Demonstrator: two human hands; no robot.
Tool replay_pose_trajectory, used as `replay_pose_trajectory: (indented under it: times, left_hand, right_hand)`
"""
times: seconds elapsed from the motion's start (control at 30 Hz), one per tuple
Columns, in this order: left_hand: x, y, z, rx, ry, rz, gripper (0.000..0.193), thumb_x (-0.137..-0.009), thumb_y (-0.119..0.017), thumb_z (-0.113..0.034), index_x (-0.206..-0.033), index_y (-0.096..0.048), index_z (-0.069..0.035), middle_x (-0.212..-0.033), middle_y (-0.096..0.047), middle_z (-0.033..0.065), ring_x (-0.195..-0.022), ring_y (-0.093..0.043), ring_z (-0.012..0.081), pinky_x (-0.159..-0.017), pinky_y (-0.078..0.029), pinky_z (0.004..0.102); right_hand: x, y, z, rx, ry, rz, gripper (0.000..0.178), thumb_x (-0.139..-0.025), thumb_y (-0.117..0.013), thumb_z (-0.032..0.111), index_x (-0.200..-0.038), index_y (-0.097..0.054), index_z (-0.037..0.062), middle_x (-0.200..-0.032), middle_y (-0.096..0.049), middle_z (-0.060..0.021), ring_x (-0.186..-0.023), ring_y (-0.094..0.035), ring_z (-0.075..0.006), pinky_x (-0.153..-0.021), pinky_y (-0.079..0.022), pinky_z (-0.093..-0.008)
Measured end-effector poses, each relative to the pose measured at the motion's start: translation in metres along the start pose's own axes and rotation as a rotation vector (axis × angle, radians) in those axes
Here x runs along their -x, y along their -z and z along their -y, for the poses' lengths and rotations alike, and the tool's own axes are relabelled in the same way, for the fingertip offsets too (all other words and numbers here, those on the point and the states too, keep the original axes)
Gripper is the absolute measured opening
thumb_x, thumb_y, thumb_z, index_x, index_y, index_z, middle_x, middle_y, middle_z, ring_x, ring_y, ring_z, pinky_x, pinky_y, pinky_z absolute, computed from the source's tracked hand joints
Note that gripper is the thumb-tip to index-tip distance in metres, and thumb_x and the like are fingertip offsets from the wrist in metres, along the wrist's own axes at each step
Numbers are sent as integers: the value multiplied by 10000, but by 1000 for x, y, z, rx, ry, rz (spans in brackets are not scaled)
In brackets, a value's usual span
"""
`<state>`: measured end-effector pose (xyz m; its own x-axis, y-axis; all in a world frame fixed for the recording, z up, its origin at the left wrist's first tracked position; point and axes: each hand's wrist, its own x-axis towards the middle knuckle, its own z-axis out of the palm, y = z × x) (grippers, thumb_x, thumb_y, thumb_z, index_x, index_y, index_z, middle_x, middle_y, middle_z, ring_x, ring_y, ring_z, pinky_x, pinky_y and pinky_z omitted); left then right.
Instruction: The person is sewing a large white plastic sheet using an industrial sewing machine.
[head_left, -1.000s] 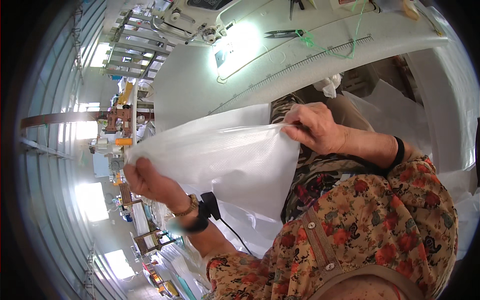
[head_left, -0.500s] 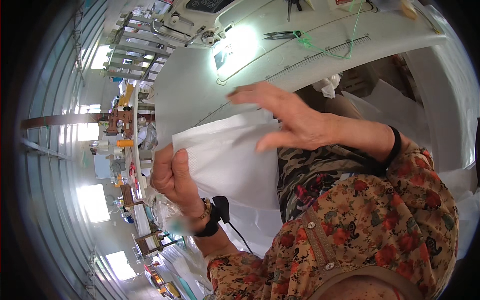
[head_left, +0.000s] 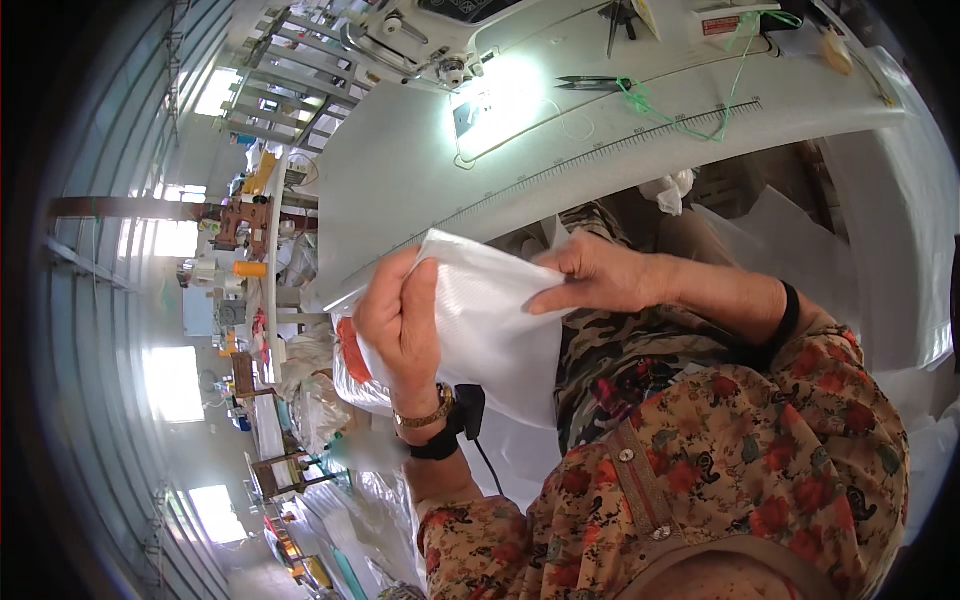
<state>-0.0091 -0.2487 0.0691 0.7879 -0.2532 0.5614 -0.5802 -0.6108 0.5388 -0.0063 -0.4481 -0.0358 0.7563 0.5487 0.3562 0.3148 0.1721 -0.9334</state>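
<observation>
A white woven plastic sheet [head_left: 490, 320] is stretched between my two hands, in front of the table edge and over my lap. My left hand [head_left: 400, 315] pinches its left upper corner, thumb on the near side and fingers behind. At the sheet's right edge, my right hand [head_left: 598, 272] grips it between thumb and fingers. Below my hands the lower part of the sheet hangs down toward my lap. Some fingers of my left hand are hidden behind the material.
A lit sewing machine [head_left: 440, 45] stands on the pale table [head_left: 400, 170], which has a printed ruler [head_left: 600, 150]. Black thread snips [head_left: 592, 83] lie near a green cord [head_left: 690, 118]. A white bundle [head_left: 668, 190] is under the table. Racks and machines line the left.
My right hand has come down from above the sheet and taken hold of its right edge. My left hand has shifted right and up, tilting the sheet's corner upward.
</observation>
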Motion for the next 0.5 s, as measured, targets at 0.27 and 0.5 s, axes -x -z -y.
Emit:
replay_pose_trajectory:
  times: [0.27, 0.5]
  left_hand:
    - [-1, -27, 10, 210, 23, 55, 126, -905, -628, -116, -904, -646, 8, -647, -535, -23, -588, -418, 34, -526, -344, 203]
    - [-4, -46, 15, 220, 121, 75, 166, -896, -632, -108, -816, -588, 32, -591, -442, -16, -575, -366, 45, -497, -314, 225]
  right_hand:
    - [-21, 9, 23, 182, 147, -180, 349, -943, -558, 310, -953, -587, -37, -620, -493, -197, -540, -445, -310, -537, -393, -395]
    - [-7, -4, 14, 527, 65, -379, 212, -940, -515, 152, -817, -505, -21, -645, -543, -226, -613, -562, -409, -534, -428, -446]
